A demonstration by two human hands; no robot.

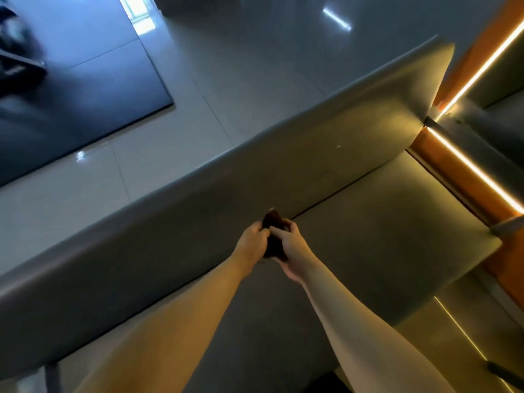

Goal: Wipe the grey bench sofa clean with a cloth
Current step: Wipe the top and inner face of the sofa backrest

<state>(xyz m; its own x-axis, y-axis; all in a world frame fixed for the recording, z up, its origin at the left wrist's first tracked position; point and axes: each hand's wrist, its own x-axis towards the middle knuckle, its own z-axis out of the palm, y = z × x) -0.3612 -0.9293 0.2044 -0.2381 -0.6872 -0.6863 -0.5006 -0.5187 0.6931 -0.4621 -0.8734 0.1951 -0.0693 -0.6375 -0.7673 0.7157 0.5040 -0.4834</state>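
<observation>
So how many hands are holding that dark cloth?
2. The left hand grips the cloth on its left, the right hand on its right, above the grey sofa.

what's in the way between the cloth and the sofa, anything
Nothing visible. The left hand and right hand both grip the dark cloth close to the grey bench sofa, near the crease between seat and backrest. No object shows between cloth and sofa.
</observation>
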